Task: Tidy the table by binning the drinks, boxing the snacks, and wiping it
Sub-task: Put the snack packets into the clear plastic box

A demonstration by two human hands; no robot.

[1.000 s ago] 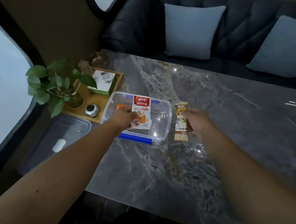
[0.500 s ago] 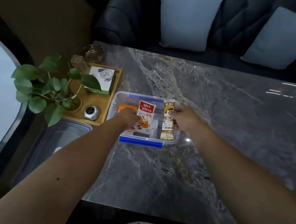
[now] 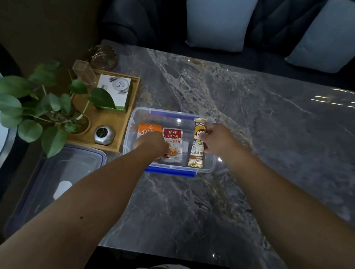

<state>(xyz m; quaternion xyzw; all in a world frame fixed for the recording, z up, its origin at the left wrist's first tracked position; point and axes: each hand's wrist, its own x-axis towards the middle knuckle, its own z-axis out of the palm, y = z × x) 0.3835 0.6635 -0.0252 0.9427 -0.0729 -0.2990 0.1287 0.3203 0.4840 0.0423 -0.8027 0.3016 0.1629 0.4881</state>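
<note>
Left hand (image 3: 152, 146) pinches red snack packet (image 3: 172, 144), right hand (image 3: 216, 139) grips gold snack bar (image 3: 198, 142), both over clear box (image 3: 209, 170); lower flat beside orange packet (image 3: 147, 129), then release.

Three snack packets sit over the one clear box (image 3: 130, 129): an orange packet (image 3: 147, 129) at the left, a red-and-white packet (image 3: 172, 143) in the middle, a long brown bar (image 3: 197, 145) at the right. One loose lid (image 3: 59, 179) lies near left. One wooden tray (image 3: 132, 95) carries one plant (image 3: 45, 104), one card box (image 3: 113, 90) and one silver gadget (image 3: 104, 135). Two pillows, the left pillow (image 3: 220, 17) and the right pillow (image 3: 338, 32), stand far off. Two hands reach in, the left hand (image 3: 152, 145) and the right hand (image 3: 220, 139).
</note>
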